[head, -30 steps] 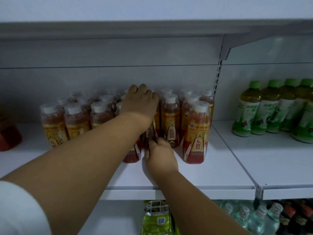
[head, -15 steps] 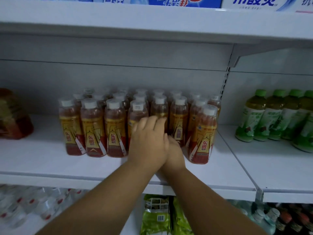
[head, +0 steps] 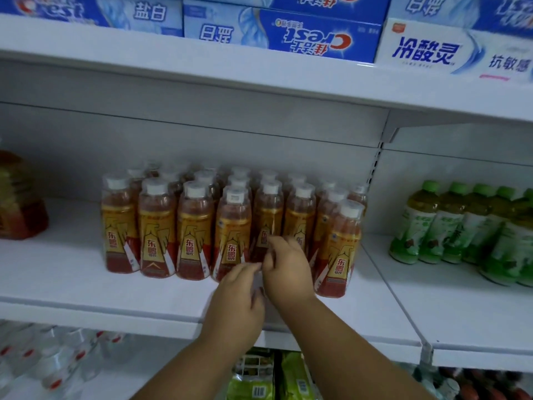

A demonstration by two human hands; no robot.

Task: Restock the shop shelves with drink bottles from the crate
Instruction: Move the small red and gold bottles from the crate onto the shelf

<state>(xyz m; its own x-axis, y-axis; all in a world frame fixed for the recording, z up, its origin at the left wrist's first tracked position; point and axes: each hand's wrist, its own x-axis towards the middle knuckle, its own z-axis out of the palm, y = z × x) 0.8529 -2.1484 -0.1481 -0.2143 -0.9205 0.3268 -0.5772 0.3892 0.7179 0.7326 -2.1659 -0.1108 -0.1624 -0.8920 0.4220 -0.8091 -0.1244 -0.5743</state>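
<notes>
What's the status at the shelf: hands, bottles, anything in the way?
Left hand and right hand low before the orange drink bottles, fingers curled; grip unclear. Bottles upright in rows on the shelf. Nothing blocking.

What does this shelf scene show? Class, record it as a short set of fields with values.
Setting: white metal shop shelf
Main stock: orange-labelled clear plastic drink bottles with white caps, standing upright in rows
Left hand: in front of the front row, fingers curled, thumb and fingertips together
Right hand: fingertips at the lower part of a front bottle; grip unclear
Right bay: green-capped tea bottles
Shelf above: blue and white toothpaste boxes
Crate: not in view
</notes>
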